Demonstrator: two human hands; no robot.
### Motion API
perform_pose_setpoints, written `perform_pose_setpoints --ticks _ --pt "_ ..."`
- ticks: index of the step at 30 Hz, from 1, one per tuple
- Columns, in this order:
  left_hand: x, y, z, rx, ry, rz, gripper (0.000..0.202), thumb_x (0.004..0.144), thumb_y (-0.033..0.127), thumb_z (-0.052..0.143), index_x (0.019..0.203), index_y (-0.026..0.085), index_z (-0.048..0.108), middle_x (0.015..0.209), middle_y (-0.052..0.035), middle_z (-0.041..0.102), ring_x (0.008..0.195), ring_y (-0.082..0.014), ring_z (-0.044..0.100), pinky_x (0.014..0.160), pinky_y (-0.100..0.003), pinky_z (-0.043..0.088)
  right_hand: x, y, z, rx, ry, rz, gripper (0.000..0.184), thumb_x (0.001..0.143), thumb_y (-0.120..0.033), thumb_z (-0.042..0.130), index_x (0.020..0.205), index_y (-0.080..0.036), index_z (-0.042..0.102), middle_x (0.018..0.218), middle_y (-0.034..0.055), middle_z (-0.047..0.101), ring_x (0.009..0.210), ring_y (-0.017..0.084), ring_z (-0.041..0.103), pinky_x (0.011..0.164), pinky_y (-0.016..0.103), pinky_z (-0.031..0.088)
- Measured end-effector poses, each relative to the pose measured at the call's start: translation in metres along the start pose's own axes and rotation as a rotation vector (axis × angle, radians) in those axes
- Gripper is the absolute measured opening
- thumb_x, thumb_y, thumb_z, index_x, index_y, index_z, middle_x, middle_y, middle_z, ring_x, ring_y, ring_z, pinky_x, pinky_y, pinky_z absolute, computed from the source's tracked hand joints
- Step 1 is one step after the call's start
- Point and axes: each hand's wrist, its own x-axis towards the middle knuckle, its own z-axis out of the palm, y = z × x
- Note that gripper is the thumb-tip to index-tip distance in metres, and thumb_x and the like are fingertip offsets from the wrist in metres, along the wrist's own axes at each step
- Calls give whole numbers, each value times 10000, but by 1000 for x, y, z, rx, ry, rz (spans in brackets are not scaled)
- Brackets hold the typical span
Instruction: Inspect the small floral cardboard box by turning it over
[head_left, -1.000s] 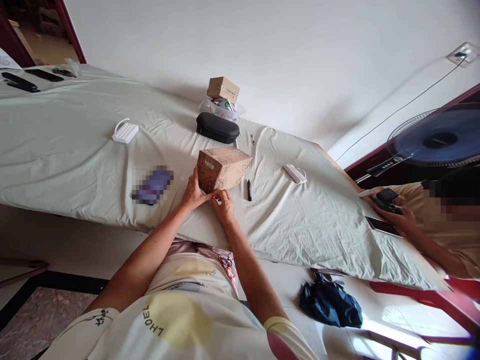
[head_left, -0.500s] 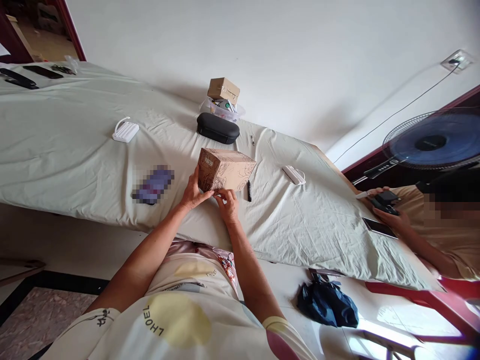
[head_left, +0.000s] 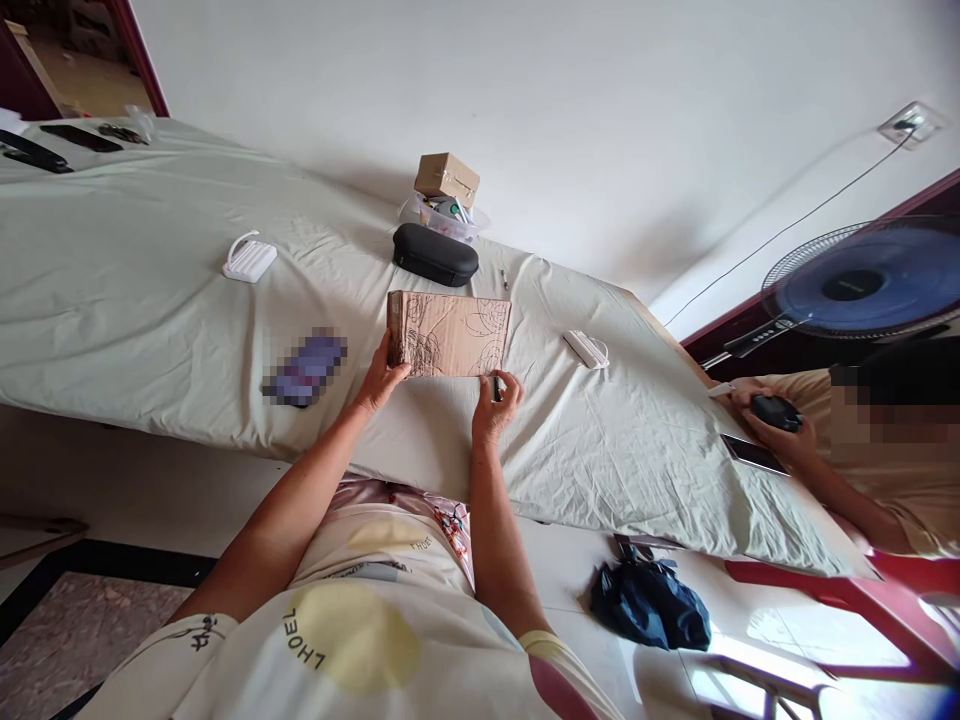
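Observation:
A brown cardboard box (head_left: 454, 335) with dark line drawings on it is in front of me, its broad patterned side facing me. My left hand (head_left: 384, 378) grips its left end, the thumb on the lower front corner and the fingers around the side. At the lower right corner, my right hand (head_left: 498, 405) has its curled fingertips on the box's edge. Between that thumb and the fingers a black pen (head_left: 496, 388) shows, partly covered; whether the hand touches it I cannot tell.
Beyond the box lie a black zip case (head_left: 435, 255), a plastic basket (head_left: 480, 222) and a smaller carton (head_left: 448, 178). White devices (head_left: 251, 258) and a blurred phone (head_left: 306, 368) rest on the cloth. At right, another person's hand (head_left: 802, 440) holds a black object near a fan (head_left: 855, 285).
The box has turned so its patterned long side faces me. My right hand has slid right along its lower edge to the corner. My left hand has moved slightly left.

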Motion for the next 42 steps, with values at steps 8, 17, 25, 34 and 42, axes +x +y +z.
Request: perform_pose_setpoints --ticks 8,17,25,34,42 --pt "-1 5 -2 -34 4 -29 906 970 801 471 1655 209 420 1689 -158 477 1558 -364 476 1247 -543 482 -4 2 6 183 -59 112 481 940 -538 694 1287 -235 553 1039 41 607 947 187 655 924 382 576" --pt "-3 15 -4 15 22 29 883 1004 852 278 1560 221 547 1611 -151 575 1581 -300 465 1343 -508 351 -6 -13 1 245 -84 139 412 933 -589 689 1123 -235 599 794 -37 505 701 145 491 690 280 483" --pt "0 -1 -2 125 148 -5 932 923 818 590 1568 158 459 1473 -226 647 1399 -348 632 1245 -548 470 -8 -24 0 217 -159 30 388 960 -608 650 1029 -227 642 725 -50 487 649 129 493 642 271 468" --pt "-8 -1 5 416 135 117 846 992 584 610 1696 221 314 1802 -190 209 1687 -402 203 1372 -617 198 -30 -37 11 267 -357 -9 393 970 -575 650 1106 -210 698 747 -13 654 646 140 590 655 296 536" --pt "-21 17 21 579 -116 411 772 924 673 706 1525 206 576 1782 -211 234 1669 -442 236 1337 -639 259 -34 -40 14 231 -443 -94 344 1034 -494 583 1145 -211 744 862 41 744 696 155 657 681 307 584"
